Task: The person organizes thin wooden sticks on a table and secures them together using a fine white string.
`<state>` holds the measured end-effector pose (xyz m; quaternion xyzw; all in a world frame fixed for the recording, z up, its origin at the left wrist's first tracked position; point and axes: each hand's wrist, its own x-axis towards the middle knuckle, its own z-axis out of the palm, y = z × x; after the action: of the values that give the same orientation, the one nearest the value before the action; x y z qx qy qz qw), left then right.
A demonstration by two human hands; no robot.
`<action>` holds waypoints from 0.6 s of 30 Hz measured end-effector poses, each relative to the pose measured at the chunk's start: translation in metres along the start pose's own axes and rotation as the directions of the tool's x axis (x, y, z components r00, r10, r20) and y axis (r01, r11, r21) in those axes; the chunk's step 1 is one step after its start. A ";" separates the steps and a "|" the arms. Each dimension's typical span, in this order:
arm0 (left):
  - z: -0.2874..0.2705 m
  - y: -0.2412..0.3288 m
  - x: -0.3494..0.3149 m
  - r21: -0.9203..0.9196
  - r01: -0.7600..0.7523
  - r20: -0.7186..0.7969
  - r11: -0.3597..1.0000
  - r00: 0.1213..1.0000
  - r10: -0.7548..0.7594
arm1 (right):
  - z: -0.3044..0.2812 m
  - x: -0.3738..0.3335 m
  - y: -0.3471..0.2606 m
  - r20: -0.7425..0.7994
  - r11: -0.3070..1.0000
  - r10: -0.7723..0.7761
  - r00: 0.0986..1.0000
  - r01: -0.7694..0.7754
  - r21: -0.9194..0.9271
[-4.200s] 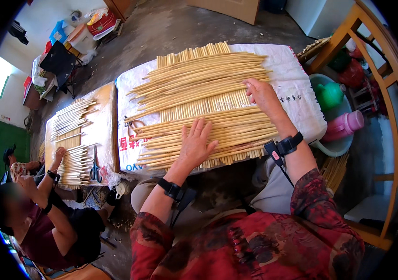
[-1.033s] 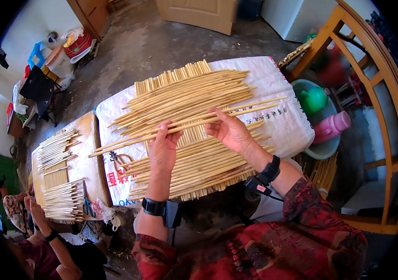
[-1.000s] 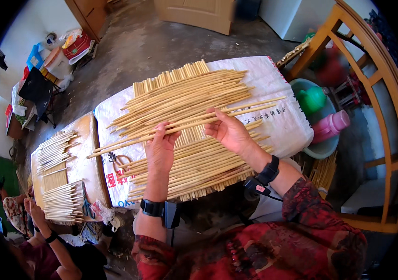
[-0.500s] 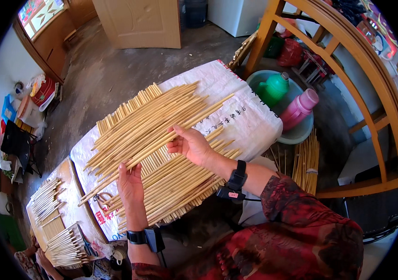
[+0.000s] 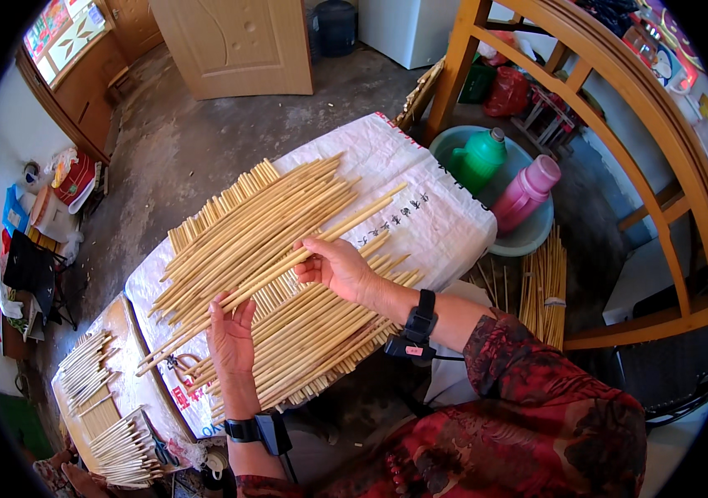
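A few long, pale, straw-coloured stalks (image 5: 362, 215) run slantwise between my hands, above a mat of stalks. My right hand (image 5: 336, 267) pinches them near their middle, thumb on top and fingers curled. Nearer their lower left end, my left hand (image 5: 232, 336) has them between thumb and fingers. Beneath lies the half-woven mat, with long stalks in a far bundle (image 5: 263, 224) and a near bundle (image 5: 321, 324), crossed by short stalks (image 5: 213, 207). It rests on a white woven sheet (image 5: 441, 224) over a table. Scissors (image 5: 180, 363) lie partly hidden beside my left hand.
At the left, a second board (image 5: 126, 324) carries a smaller stalk mat (image 5: 92, 415), with another person's arm (image 5: 80, 480) beside it. A basin (image 5: 528, 246) holds a green flask (image 5: 480, 158) and a pink flask (image 5: 528, 191). Tied stalks (image 5: 543, 290) stand near a wooden frame (image 5: 603, 124).
The view has shifted slightly. My hands keep their hold on the long stalks, whose upper right end now sits a little lower and further left in the picture.
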<state>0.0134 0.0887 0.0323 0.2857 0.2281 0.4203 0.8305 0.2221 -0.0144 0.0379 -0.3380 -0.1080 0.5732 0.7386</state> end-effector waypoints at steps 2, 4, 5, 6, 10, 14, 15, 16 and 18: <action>0.001 0.000 0.000 0.001 0.020 0.033 1.000 0.999 -0.020 | -0.002 0.000 -0.002 0.037 1.000 -0.010 0.999 0.009 0.014; -0.001 -0.003 0.002 0.002 0.031 0.082 1.000 0.996 -0.031 | -0.001 -0.001 -0.003 0.048 1.000 0.000 0.999 0.000 0.014; -0.001 -0.003 0.001 0.018 0.020 0.066 1.000 0.998 -0.021 | 0.004 -0.003 -0.002 0.043 1.000 0.018 0.999 -0.019 0.011; 0.000 -0.005 0.000 0.033 0.008 0.049 0.999 0.999 -0.009 | 0.007 -0.003 0.000 0.039 0.999 0.038 0.998 -0.039 0.006; 0.000 -0.006 0.001 0.035 -0.019 0.045 0.999 0.999 0.017 | 0.001 0.001 0.005 0.105 0.996 0.081 0.991 -0.084 0.033; 0.001 -0.012 0.006 0.015 -0.034 0.056 0.999 0.998 0.033 | 0.001 -0.008 -0.002 0.016 0.997 0.064 0.998 -0.064 -0.031; 0.004 -0.009 0.004 -0.002 -0.033 0.060 0.999 0.998 0.033 | 0.006 -0.010 -0.006 0.021 0.989 0.099 0.995 -0.096 -0.116; 0.002 -0.005 0.001 -0.001 -0.054 0.036 0.999 0.998 0.054 | 0.012 -0.009 -0.007 0.033 0.971 0.136 0.990 -0.127 -0.201; 0.003 -0.004 0.001 -0.024 -0.063 0.027 0.998 0.998 0.064 | 0.011 -0.012 -0.017 0.066 0.854 0.314 0.947 -0.252 -0.456</action>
<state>0.0181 0.0865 0.0313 0.2892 0.2026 0.4451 0.8229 0.2256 -0.0233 0.0597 -0.4682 -0.2350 0.6582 0.5407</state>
